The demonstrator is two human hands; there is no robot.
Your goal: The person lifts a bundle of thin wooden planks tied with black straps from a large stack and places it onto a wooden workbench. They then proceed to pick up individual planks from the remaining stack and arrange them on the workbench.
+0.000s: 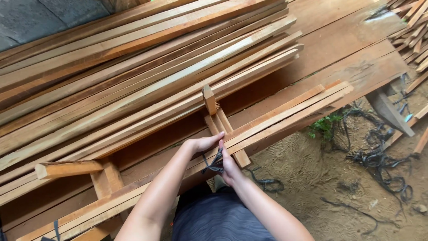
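The strap [216,163] is a dark, flat, narrow band, limp and creased, gathered into a short loop between the two hands. It sits at the near edge of the slat bundle [285,114], just in front of the short cross blocks [223,129].

The left hand [203,145] lies flat on the bundle, fingers extended and close together, thumb side against the strap. The right hand [229,167] is closed on the strap, fingers curled around it; the strap emerges above the knuckles.

Counts: two hands, one strap in hand, one bundle of roughly four long slats under the hands. Three upright or laid blocks are visible: one peg [208,99] standing behind the bundle, one horizontal stub [67,169] at left, and the paired cross blocks under the bundle. The large stack [133,67] behind holds too many slats to count.

Materials: all slats are sawn timber, reddish-tan, square-edged, long and thin, with rough unfinished faces. They rest on wide flat planks [347,58]. At right, the ground [312,192] is sandy soil carrying a tangle of dark loose straps [379,160] and a small green plant [324,126]. More slat ends [414,31] appear in the upper right corner.
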